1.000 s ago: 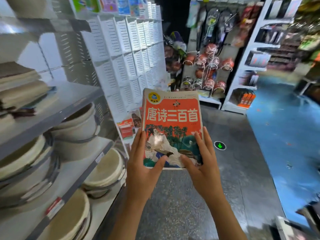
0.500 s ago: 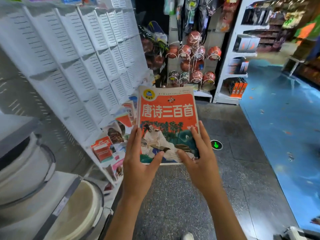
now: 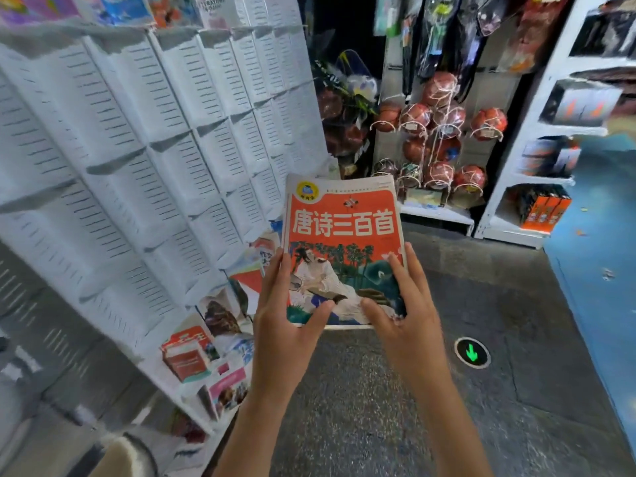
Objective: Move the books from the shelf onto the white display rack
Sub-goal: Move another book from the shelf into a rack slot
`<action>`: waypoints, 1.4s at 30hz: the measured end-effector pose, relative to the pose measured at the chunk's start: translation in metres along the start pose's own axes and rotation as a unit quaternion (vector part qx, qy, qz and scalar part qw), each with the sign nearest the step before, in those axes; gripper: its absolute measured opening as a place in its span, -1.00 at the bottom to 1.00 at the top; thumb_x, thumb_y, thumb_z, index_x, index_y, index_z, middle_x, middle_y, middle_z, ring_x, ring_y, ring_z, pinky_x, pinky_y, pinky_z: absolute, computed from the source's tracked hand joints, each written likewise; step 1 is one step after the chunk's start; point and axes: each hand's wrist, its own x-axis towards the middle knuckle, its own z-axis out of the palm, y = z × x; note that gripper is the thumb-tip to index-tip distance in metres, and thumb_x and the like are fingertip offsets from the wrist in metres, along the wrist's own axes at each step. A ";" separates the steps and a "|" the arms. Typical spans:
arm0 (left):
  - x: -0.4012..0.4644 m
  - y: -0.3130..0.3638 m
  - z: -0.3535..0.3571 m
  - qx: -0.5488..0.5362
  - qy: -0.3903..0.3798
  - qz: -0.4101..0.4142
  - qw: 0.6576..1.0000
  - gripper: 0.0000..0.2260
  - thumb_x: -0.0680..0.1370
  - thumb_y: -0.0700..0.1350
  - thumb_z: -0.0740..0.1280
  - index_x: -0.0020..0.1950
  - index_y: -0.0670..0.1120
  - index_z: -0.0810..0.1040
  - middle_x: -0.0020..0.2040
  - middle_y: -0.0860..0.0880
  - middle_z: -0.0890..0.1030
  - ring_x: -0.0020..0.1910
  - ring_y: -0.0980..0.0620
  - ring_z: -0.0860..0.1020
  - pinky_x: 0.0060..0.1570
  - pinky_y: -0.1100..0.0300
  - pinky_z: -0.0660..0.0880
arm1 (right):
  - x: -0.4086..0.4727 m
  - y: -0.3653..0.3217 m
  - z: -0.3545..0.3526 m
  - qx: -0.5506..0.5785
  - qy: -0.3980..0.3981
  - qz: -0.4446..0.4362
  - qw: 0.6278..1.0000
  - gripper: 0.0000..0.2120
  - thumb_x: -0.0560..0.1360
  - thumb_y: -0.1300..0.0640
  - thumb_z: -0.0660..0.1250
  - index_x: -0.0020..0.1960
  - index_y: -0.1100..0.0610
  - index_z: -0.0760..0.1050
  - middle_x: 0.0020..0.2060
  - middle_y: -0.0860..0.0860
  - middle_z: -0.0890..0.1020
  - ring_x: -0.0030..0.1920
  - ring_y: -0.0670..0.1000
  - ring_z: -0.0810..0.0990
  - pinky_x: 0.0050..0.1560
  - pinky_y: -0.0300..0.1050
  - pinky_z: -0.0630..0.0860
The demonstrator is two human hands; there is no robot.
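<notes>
A: Item one?
B: Thin paperback book with an orange-red cover, white Chinese title and painted figure scene (image 3: pixel 344 256). Held upright in the air, cover toward the camera, above the dark speckled floor (image 3: pixel 344 407) and just right of the white slotted display rack (image 3: pixel 144 139).

A: Hands?
B: Left hand (image 3: pixel 285 325) grips the lower left edge, thumb across the cover. Right hand (image 3: pixel 406 321) grips the lower right edge the same way. Both clasp the book.

A: Rack contents?
B: Upper pockets look vacant; the lowest rows hold several colourful books (image 3: pixel 187 356).

A: Step in hand?
B: Carrying, I judge; the book is not yet in a pocket.

A: Next move calls for?
B: Probably swinging left to a free pocket and lowering the bottom edge in behind its front lip.

A: Beyond?
B: Netted basketballs (image 3: pixel 444 132) hanging on a far stand.
</notes>
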 end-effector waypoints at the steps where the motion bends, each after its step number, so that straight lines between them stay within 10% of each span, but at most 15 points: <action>1: 0.013 -0.007 0.009 -0.002 0.003 -0.006 1.000 -0.22 0.44 -0.08 0.52 0.58 -0.10 0.23 0.55 0.09 0.23 0.51 0.32 0.13 0.35 0.57 0.12 | 0.017 0.010 0.003 0.010 -0.008 0.002 1.000 -0.28 0.48 0.16 0.44 0.51 -0.12 0.18 0.52 -0.34 0.02 0.47 -0.34 0.15 0.18 -0.62 0.26; 14: 0.266 -0.123 0.120 -0.029 0.036 -0.013 0.999 -0.22 0.45 0.18 0.42 0.58 -0.03 0.22 0.55 0.14 0.22 0.54 0.22 0.18 0.48 0.21 0.24 | 0.299 0.109 0.072 -0.010 -0.041 -0.038 0.998 -0.30 0.46 -0.06 0.35 0.51 -0.19 0.11 0.56 -0.26 0.01 0.49 -0.37 0.06 0.08 -0.61 0.33; 22: 0.423 -0.172 0.179 -0.026 0.041 -0.010 0.999 -0.25 0.44 0.19 0.37 0.55 0.05 0.18 0.57 0.09 0.22 0.53 0.29 0.16 0.41 0.46 0.17 | 0.468 0.164 0.108 -0.007 -0.034 -0.064 0.997 -0.30 0.49 -0.10 0.34 0.57 -0.07 0.17 0.57 -0.30 0.01 0.56 -0.22 0.04 0.36 0.15 0.46; 28: 0.509 -0.200 0.231 -0.013 0.068 0.002 0.998 -0.30 0.47 0.14 0.36 0.55 0.01 0.22 0.54 0.19 0.21 0.52 0.29 0.18 0.41 0.44 0.19 | 0.572 0.215 0.121 0.025 -0.049 -0.086 0.995 -0.29 0.49 -0.14 0.31 0.58 -0.07 0.17 0.57 -0.29 0.01 0.57 -0.18 0.05 0.36 0.17 0.44; 34: 0.593 -0.213 0.291 0.021 0.133 0.000 0.991 -0.31 0.47 0.13 0.36 0.55 0.00 0.23 0.54 0.21 0.20 0.48 0.39 0.17 0.36 0.52 0.18 | 0.687 0.254 0.121 0.064 -0.091 -0.129 0.985 -0.37 0.50 -0.06 0.32 0.50 -0.20 0.16 0.56 -0.27 0.02 0.53 -0.31 0.03 0.31 -0.44 0.29; 42: 0.696 -0.214 0.342 0.065 0.232 0.007 0.971 -0.32 0.47 0.02 0.42 0.55 -0.05 0.29 0.50 0.30 0.21 0.45 0.43 0.22 0.32 0.53 0.21 | 0.827 0.283 0.131 0.122 -0.160 -0.161 0.966 -0.32 0.53 0.08 0.43 0.56 -0.06 0.21 0.53 -0.37 -0.01 0.51 -0.34 0.05 0.47 -0.07 0.33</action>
